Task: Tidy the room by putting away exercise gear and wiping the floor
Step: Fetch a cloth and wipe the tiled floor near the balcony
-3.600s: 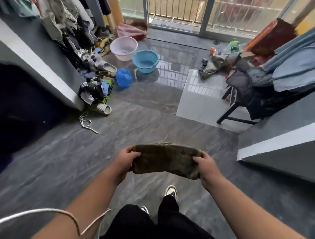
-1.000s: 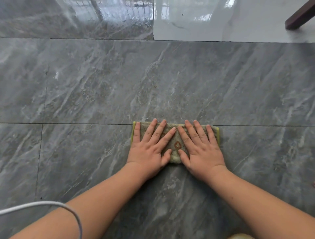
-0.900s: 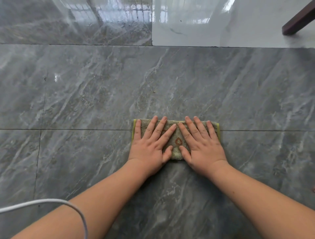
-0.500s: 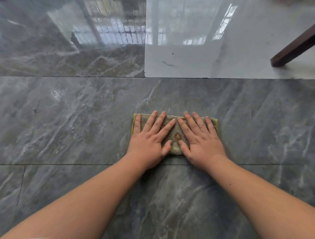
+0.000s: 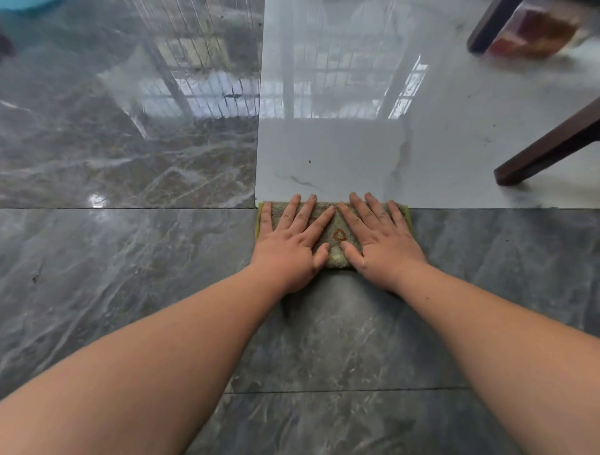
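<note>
A folded olive-green cloth [image 5: 335, 242] with a yellow edge and a small orange mark lies flat on the grey marble floor [image 5: 130, 259]. My left hand [image 5: 290, 243] presses its left half with fingers straight and spread. My right hand [image 5: 378, 243] presses its right half the same way. The cloth's far edge sits at the seam where the grey tile meets a glossy white tile [image 5: 341, 146]. My fingertips reach just over that seam.
Dark wooden chair legs [image 5: 548, 146] stand on the white tile at the right, a second leg [image 5: 487, 29] at the top right beside a red-orange object [image 5: 535, 32]. A blue basin's rim [image 5: 22, 4] shows at the top left.
Both hands have pushed the cloth forward across the grey tile up to the white tile's edge. Earlier I held the cloth up between both hands while standing.
</note>
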`<state>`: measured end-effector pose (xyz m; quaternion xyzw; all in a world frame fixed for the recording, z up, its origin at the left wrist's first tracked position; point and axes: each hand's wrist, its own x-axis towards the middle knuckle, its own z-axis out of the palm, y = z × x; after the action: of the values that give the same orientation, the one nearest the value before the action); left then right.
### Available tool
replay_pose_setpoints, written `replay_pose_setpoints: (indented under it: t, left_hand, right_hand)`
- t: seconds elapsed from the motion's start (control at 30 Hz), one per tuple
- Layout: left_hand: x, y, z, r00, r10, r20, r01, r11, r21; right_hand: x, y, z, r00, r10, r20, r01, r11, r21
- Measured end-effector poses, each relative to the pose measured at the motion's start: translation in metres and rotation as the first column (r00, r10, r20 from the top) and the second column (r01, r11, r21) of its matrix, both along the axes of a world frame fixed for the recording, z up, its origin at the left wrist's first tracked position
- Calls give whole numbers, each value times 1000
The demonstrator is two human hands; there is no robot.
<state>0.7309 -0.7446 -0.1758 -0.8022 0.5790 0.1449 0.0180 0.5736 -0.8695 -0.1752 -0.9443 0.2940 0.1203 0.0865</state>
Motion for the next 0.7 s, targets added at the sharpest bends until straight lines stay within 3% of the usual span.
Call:
replay_pose_setpoints:
  t: [0.47,0.7]
  left_hand:
    - [-3,-4,5,999,34,-20,-33,997,76]
    - [-44,41,5,999,33,-41,-29,997,75]
  right_hand:
    - [0,-4,2,999,47,-19,-47,999,1]
    - [-39,29,5,997,78,-23,-78,997,10]
